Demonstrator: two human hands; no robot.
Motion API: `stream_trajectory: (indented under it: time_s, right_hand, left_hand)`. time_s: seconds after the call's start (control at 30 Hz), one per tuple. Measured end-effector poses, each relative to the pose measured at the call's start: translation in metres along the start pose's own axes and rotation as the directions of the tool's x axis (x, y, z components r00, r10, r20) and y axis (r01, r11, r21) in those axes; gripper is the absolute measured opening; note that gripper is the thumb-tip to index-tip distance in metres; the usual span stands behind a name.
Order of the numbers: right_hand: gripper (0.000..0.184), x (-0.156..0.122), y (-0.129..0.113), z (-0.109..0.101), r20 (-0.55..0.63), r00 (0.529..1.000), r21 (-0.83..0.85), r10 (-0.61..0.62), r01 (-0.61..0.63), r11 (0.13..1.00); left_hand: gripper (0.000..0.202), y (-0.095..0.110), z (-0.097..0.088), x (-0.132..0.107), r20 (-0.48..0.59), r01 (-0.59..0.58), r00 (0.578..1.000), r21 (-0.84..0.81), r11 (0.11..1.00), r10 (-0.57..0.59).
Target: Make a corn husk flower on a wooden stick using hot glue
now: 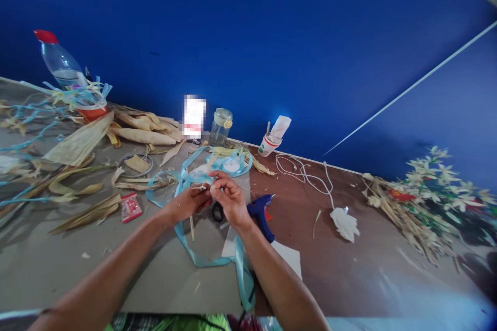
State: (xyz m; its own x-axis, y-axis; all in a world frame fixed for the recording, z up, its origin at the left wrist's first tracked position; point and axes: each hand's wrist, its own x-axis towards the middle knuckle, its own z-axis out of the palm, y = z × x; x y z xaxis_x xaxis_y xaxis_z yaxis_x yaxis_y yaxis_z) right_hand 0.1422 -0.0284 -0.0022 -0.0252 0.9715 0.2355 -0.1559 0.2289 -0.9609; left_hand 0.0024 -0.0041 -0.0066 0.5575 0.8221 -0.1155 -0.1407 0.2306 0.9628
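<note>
Head view: fingers [225, 189] near blue ribbon [242, 276]

To the right of my fingers [223, 182], the blue glue gun [259, 214] blocks a low pass; past it, bare brown tabletop [298, 212] gives room. Ribbon [243, 275] loops nearer me; dry husks [147, 137] crowd the left.

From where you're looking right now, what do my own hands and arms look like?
Your left hand and right hand are both ungloved. The left forearm and right forearm are bare, each narrowing toward the wrist, with no sleeve covering them and no watch in sight. Whether you're wearing any rings, I can't make out.
</note>
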Motion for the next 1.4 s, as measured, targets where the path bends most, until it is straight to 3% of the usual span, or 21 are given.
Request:
stream_trajectory:
  time_s: [0.17, 0.37, 0.53, 0.6, 0.7, 0.77, 0.83, 0.97, 1.1, 1.3, 1.4]
  right_hand:
    - [0.018, 0.002, -0.005, -0.009, 0.115, 0.99, 0.045, 0.086, -0.091, 0.995]
    - [0.018, -0.001, -0.01, -0.012, 0.233, 0.966, 0.107, 0.115, -0.143, 0.984]
    - [0.021, 0.0, -0.011, -0.009, 0.183, 0.975, 0.196, 0.128, -0.164, 0.967]
    - [0.021, 0.002, -0.01, -0.009, 0.136, 0.984, 0.232, 0.119, -0.148, 0.961]
    - [0.017, 0.007, -0.006, -0.011, 0.048, 0.996, 0.271, 0.069, -0.08, 0.959]
    - [0.016, 0.009, -0.003, -0.012, -0.026, 0.998, 0.283, 0.057, -0.047, 0.958]
    - [0.018, 0.011, -0.002, -0.012, -0.092, 0.993, 0.28, 0.074, -0.045, 0.959]
    - [0.019, 0.01, -0.002, -0.01, -0.112, 0.988, 0.279, 0.109, -0.073, 0.957]
    - [0.015, 0.008, -0.001, -0.008, -0.057, 0.992, 0.298, 0.109, -0.087, 0.951]
    - [0.013, 0.007, 0.0, -0.006, -0.008, 0.994, 0.321, 0.109, -0.101, 0.942]
    - [0.013, 0.008, 0.0, -0.005, -0.054, 0.992, 0.341, 0.112, -0.087, 0.936]
  left_hand:
    - [0.028, -0.002, -0.003, -0.006, 0.179, 0.136, 0.975, -0.028, 0.99, -0.129]
    - [0.025, 0.0, -0.002, -0.012, 0.27, 0.28, 0.931, -0.096, 0.955, -0.246]
    - [0.026, 0.001, -0.002, -0.011, 0.321, 0.259, 0.923, -0.111, 0.96, -0.211]
    - [0.024, 0.0, -0.002, -0.007, 0.264, 0.201, 0.951, -0.13, 0.971, -0.162]
    - [0.023, -0.004, -0.002, 0.0, -0.011, 0.0, 1.0, -0.084, 0.996, -0.001]
    - [0.022, -0.007, -0.003, 0.004, -0.226, -0.127, 0.963, 0.098, 0.987, 0.146]
    - [0.02, -0.01, -0.003, 0.006, -0.311, -0.174, 0.91, 0.313, 0.934, 0.274]
    - [0.014, -0.011, -0.003, 0.004, -0.252, -0.212, 0.851, 0.637, 0.741, 0.46]
    - [0.017, -0.011, -0.004, 0.001, -0.228, -0.205, 0.818, 0.743, 0.637, 0.529]
    - [0.018, -0.007, -0.004, 0.0, -0.278, -0.221, 0.81, 0.67, 0.709, 0.516]
    - [0.016, -0.006, -0.002, 0.003, -0.385, -0.206, 0.832, 0.456, 0.866, 0.4]
